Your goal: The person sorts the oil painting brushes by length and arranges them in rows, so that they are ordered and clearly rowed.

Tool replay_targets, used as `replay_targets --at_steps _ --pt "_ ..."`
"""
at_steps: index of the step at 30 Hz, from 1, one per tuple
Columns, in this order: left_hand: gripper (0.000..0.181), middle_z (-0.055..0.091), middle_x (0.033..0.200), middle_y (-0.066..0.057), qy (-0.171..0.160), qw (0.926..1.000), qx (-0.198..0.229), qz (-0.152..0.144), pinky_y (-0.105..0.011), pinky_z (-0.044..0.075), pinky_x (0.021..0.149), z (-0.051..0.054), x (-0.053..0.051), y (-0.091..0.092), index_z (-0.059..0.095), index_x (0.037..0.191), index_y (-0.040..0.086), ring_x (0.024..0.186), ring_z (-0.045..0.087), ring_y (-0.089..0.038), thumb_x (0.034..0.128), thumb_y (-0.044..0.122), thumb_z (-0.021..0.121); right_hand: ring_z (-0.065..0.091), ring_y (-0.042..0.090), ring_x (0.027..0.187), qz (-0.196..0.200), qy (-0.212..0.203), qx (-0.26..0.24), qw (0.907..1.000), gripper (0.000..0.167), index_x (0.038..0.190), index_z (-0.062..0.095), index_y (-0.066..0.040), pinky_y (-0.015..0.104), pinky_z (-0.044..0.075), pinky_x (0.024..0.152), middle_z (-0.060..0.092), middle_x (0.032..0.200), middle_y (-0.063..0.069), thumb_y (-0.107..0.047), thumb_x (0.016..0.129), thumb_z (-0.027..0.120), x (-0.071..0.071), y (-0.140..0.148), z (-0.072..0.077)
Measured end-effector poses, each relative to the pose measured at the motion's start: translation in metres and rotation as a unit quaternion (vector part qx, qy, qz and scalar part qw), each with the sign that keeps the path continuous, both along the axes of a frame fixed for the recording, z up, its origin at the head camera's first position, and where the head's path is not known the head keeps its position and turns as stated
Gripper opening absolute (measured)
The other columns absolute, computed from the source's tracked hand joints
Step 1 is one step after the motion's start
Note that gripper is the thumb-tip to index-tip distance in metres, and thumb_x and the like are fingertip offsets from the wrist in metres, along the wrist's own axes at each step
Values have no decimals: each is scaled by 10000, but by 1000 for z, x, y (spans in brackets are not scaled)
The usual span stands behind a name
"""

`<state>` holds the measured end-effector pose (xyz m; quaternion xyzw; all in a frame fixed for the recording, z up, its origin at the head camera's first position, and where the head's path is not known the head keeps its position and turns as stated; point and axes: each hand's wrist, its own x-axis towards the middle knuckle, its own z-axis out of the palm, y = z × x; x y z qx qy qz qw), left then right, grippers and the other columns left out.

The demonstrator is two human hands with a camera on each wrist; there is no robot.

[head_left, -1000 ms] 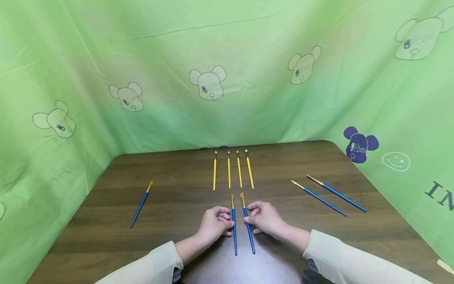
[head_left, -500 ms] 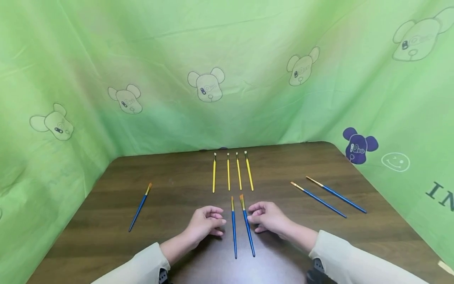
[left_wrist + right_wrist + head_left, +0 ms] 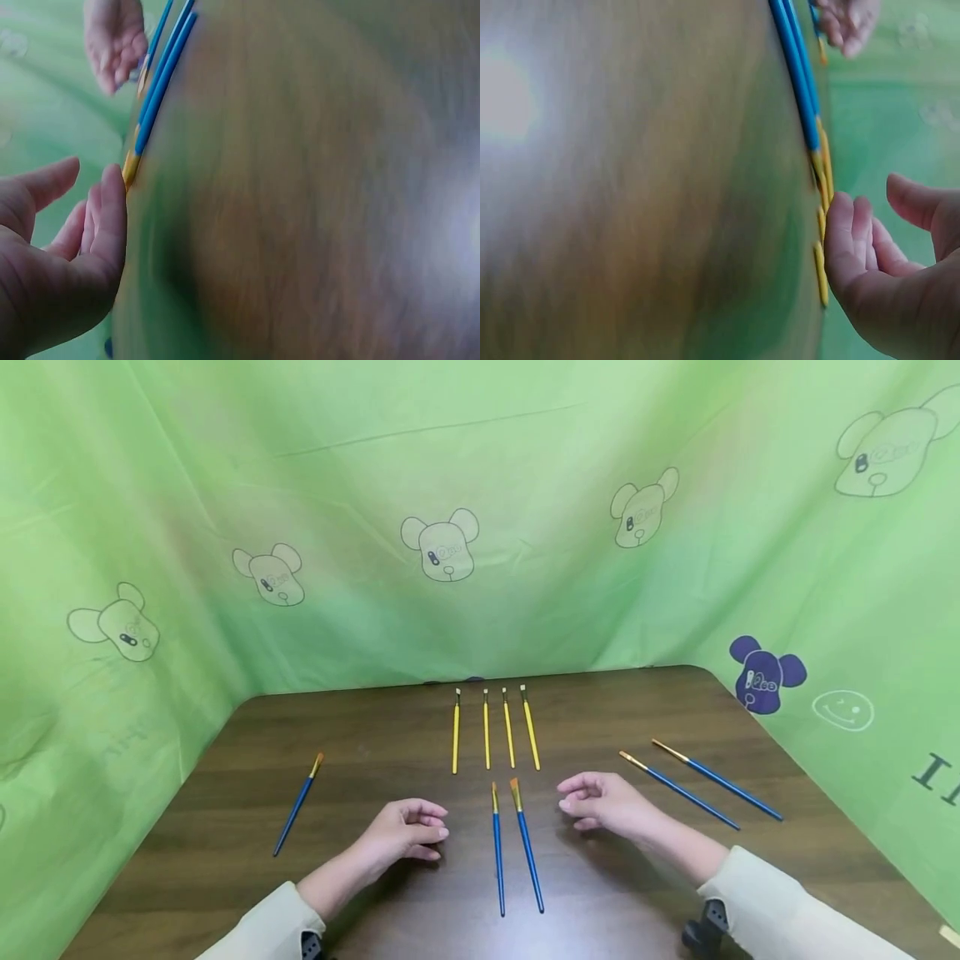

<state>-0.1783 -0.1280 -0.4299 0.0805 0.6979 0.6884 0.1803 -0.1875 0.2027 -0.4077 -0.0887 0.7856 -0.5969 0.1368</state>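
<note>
- Toward the near edge of the table (image 3: 390, 743), about midway across, two blue brushes (image 3: 498, 860) lie side by side, bristles (image 3: 515, 785) toward the far edge.
- Left hand (image 3: 401, 833) and right hand (image 3: 611, 803) flank the pair without touching, relaxed, holding nothing.
- They look light and stiff to me; those smooth handles (image 3: 529, 860) might roll.
- I'd pinch one mid-handle, sparing the bristles, likely soft and easily splayed.

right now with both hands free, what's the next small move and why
I'd probably reach the right hand to the inner blue brush on the right: that hand holds nothing and is close by, while two central blue brushes lie side by side nearer the person than the yellow brushes.
</note>
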Motion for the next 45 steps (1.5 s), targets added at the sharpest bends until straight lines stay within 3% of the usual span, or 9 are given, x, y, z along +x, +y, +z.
replay_targets --at_steps 10,23,29,36,45 --pt "438 593 981 -116 179 9997 -112 85 -381 586 781 9 -12 -46 489 1230 -193 862 629 -219 880 -9 677 613 336 980 10 406 157 9991 475 1255 470 190 403 571 828 599 1046 223 -71 909 667 -11 51 11" --pt "489 571 1124 -217 707 9972 -175 185 -370 560 857 17 -22 -112 422 1280 -210 1017 617 -268 915 25 647 653 174 927 -411 882 496 9940 469 1259 461 205 354 579 802 601 1102 288 -67 925 649 -16 110 19" --pt "506 534 1196 -280 908 9940 -432 442 -352 559 859 19 -25 -141 406 1308 -201 1054 604 -271 917 24 636 660 125 896 -535 1093 722 9899 452 1260 451 212 321 584 776 608 1101 292 -62 945 623 -18 137 16" --pt "256 631 1109 -82 1081 9922 -85 623 -290 556 849 22 -30 -176 625 1163 98 1006 628 -174 939 -20 593 659 103 893 -583 1140 950 9872 456 1270 455 204 312 585 768 628 1080 269 -74 949 623 -22 159 11" --pt "249 652 1075 16 1053 9885 -171 1068 -245 547 846 19 -33 -199 647 1125 157 1020 620 -108 939 -4 609 647 46 867 -552 1265 1071 9846 428 1226 472 226 273 583 741 629 1066 309 -18 917 640 -23 164 5"
